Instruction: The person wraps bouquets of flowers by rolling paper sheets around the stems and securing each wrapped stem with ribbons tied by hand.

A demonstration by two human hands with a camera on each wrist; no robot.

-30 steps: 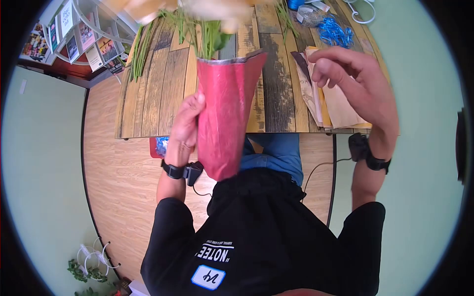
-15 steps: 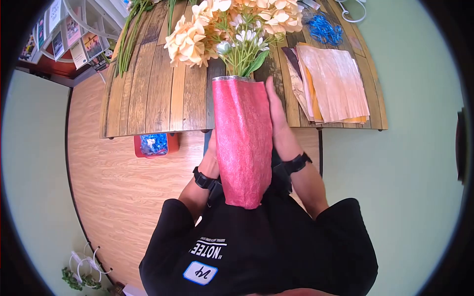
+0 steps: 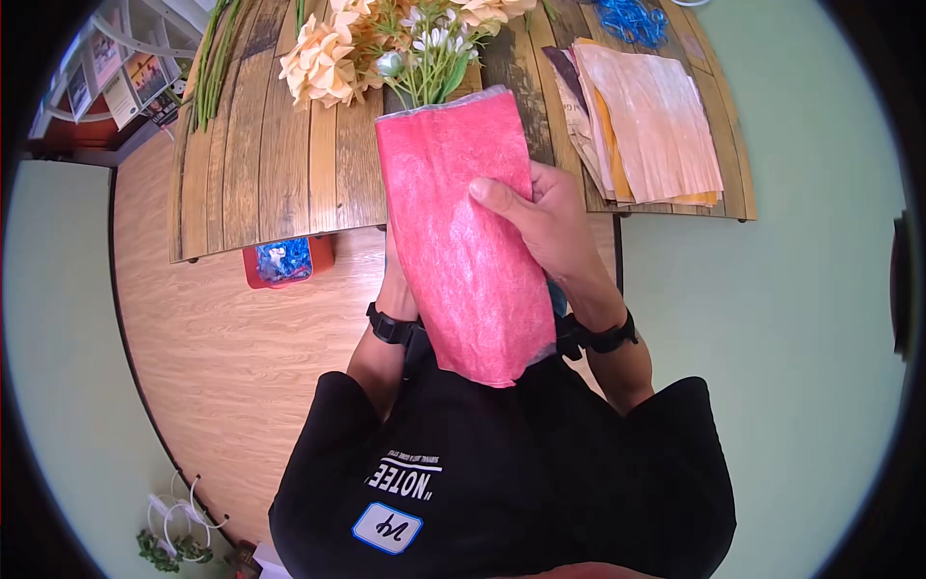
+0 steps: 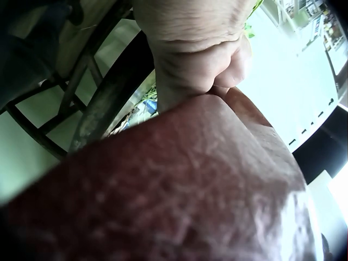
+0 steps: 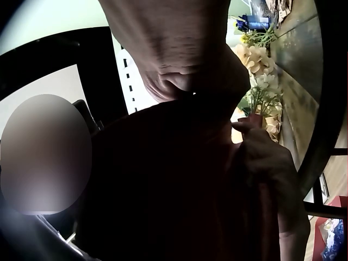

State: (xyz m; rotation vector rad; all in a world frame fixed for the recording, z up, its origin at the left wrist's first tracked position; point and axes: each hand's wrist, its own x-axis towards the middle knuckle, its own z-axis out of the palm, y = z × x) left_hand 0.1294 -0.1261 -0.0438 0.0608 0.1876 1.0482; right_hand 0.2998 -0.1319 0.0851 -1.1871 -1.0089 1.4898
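A pink-red paper wrap is held upright before the body, flowers with green stems showing above its top edge. The right hand grips its right side, thumb on the front and fingers behind. In the right wrist view this hand lies against the dark wrap. Mostly hidden behind the wrap in the head view, the left hand shows in the right wrist view, gripping the other side. The left wrist view has the left hand curled at the wrap's edge.
Folded paper sheets lie stacked on the wooden table at right, with blue shreds behind. Long green stems lie at left. A red bin holding blue material stands under the table's front edge.
The raised right hand has come down to the wrap and now has its thumb across the front. The left hand has passed behind the wrap, whose top now leans left.
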